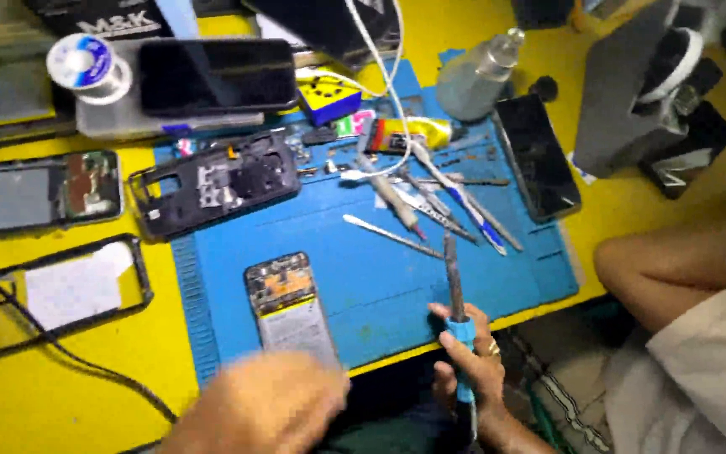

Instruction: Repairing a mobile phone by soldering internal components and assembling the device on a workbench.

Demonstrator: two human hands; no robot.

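Note:
My right hand (470,361) grips a soldering iron (455,286) by its blue handle, tip pointing up over the blue work mat (380,277). My left hand (266,403), blurred, hovers at the near edge of the mat, just below an opened phone (289,307) lying with its circuit board and battery exposed. Whether the left hand touches the phone I cannot tell. A black phone frame (212,183) lies at the mat's upper left.
Tweezers, picks and a glue tube (409,133) are scattered on the mat's upper part. A dark phone (538,155), a solder spool (87,65), a bottle (479,74), other phone parts and a cable lie on the yellow table (69,387). Another person's arm (682,269) rests at right.

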